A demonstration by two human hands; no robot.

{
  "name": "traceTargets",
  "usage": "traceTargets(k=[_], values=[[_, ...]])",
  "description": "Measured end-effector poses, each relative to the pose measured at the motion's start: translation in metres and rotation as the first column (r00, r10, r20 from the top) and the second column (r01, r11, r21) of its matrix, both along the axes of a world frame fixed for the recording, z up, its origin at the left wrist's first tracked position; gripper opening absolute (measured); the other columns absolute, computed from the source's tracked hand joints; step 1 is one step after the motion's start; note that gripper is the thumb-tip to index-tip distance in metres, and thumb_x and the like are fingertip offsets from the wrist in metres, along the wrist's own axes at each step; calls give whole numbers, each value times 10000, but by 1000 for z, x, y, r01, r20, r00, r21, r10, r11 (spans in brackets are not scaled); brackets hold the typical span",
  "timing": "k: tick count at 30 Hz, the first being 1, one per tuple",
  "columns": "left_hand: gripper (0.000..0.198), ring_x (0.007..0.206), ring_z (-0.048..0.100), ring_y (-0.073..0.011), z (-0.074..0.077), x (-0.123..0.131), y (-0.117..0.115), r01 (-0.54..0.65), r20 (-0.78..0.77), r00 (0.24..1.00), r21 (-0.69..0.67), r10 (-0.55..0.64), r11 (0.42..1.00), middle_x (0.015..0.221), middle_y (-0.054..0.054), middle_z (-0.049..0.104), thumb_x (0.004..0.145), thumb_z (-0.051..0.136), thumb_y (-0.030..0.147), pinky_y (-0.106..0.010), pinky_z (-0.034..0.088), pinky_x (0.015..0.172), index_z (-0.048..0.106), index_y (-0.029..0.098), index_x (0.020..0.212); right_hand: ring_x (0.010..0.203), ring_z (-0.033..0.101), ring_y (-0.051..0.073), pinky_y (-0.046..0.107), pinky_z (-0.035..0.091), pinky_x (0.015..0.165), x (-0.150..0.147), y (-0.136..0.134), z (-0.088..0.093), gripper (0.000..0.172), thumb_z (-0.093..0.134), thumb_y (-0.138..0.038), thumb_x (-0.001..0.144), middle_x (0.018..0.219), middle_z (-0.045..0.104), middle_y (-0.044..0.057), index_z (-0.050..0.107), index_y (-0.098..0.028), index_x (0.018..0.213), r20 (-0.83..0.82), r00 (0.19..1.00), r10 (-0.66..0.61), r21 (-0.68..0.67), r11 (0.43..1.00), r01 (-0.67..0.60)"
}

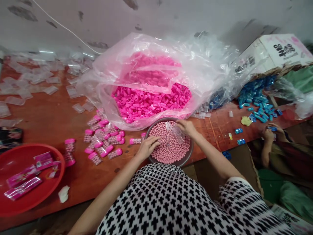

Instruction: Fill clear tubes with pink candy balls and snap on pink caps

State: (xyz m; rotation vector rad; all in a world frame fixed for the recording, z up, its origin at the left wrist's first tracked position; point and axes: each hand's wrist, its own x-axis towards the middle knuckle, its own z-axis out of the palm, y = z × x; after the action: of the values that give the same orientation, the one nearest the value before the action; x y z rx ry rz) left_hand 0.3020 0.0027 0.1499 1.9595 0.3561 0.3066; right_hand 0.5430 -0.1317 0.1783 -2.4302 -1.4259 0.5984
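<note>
A round metal bowl (pixel 186 160) full of small pink balls sits at the near edge of the brown table. My left hand (pixel 148 146) rests curled on the balls at the bowl's left side. My right hand (pixel 186 127) is pinched on a small clear plastic tube (pixel 174 132) over the bowl's far side. Left of the bowl lies a pile of filled tubes with pink caps (pixel 104 140). Behind the bowl stands a big clear plastic bag (pixel 207 62) of loose pink caps (pixel 151 99).
A red basin (pixel 52 189) with pink packets sits at the near left. Empty clear tubes (pixel 29 80) litter the far left. Blue caps (pixel 258 98) and a cardboard box (pixel 274 54) are at the right, where another person's hands (pixel 270 132) work.
</note>
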Motion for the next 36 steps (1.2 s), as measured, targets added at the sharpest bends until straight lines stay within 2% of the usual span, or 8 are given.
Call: traceTargets(k=[8, 14, 16, 19, 22, 27, 31, 36], values=[[282, 928, 659, -194, 0, 5, -8, -107, -118, 990, -244, 80, 964, 1024, -56, 711, 842, 557, 358, -327, 506, 857, 675, 185, 1031, 1028, 563, 289, 377, 445, 805, 89, 73, -21, 381, 329, -93, 884, 1127, 598, 210, 660, -104, 1074, 419, 903, -98, -275, 934, 229], [403, 950, 652, -222, -5, 11, -2, -298, -139, 955, -494, 264, 817, 1023, -71, 710, 762, 616, 462, -388, 504, 892, 676, 168, 1031, 1022, 559, 294, 423, 441, 843, 100, 68, -25, 303, 421, -184, 882, 1146, 580, 216, 646, -85, 1058, 384, 898, -213, -131, 951, 282], [452, 918, 658, -222, -2, 17, -1, -317, -133, 944, -613, 301, 723, 1004, -75, 711, 716, 655, 500, -393, 525, 859, 676, 161, 1015, 1000, 563, 254, 406, 444, 871, 97, 58, -17, 287, 490, -291, 872, 1087, 616, 162, 632, -124, 1057, 262, 895, -362, 160, 930, 329], [483, 852, 664, -204, 9, 27, -4, -309, -144, 935, -776, 323, 550, 996, -68, 702, 661, 711, 504, -369, 565, 760, 668, 160, 998, 780, 600, 168, 331, 502, 763, 71, 41, 0, 299, 579, -411, 813, 876, 651, 56, 617, -173, 991, -236, 877, -418, 480, 735, 479], [453, 890, 657, -193, 26, 37, -11, -265, -110, 925, -875, 365, 406, 1055, -67, 678, 649, 743, 465, -333, 576, 726, 657, 162, 974, 600, 594, 120, 280, 522, 628, 23, 28, 17, 328, 688, -448, 714, 718, 636, -9, 609, -197, 909, -717, 664, -213, 387, 670, 634], [420, 925, 641, -181, 48, 39, -23, -174, -11, 904, -922, 428, 345, 1138, -77, 651, 648, 762, 429, -290, 577, 702, 651, 169, 959, 598, 618, 107, 264, 531, 619, -41, 11, 33, 380, 777, -425, 629, 768, 685, -3, 642, -201, 905, -896, 442, -50, 283, 703, 652], [424, 816, 648, -149, 52, 30, -31, -194, -26, 894, -922, 448, 334, 1012, -46, 679, 619, 782, 424, -295, 580, 702, 660, 167, 933, 646, 634, 130, 294, 540, 659, -55, -2, 35, 319, 720, -424, 711, 753, 680, -6, 650, -212, 939, -797, 603, -32, 373, 759, 534], [416, 730, 637, -126, 53, 24, -39, -229, -58, 879, -922, 473, 313, 852, -21, 683, 580, 807, 394, -274, 570, 678, 663, 149, 884, 932, 639, 198, 350, 504, 867, -62, -12, 38, 206, 666, -382, 782, 955, 698, 69, 671, -201, 880, -249, 952, 175, 523, 852, -20]])
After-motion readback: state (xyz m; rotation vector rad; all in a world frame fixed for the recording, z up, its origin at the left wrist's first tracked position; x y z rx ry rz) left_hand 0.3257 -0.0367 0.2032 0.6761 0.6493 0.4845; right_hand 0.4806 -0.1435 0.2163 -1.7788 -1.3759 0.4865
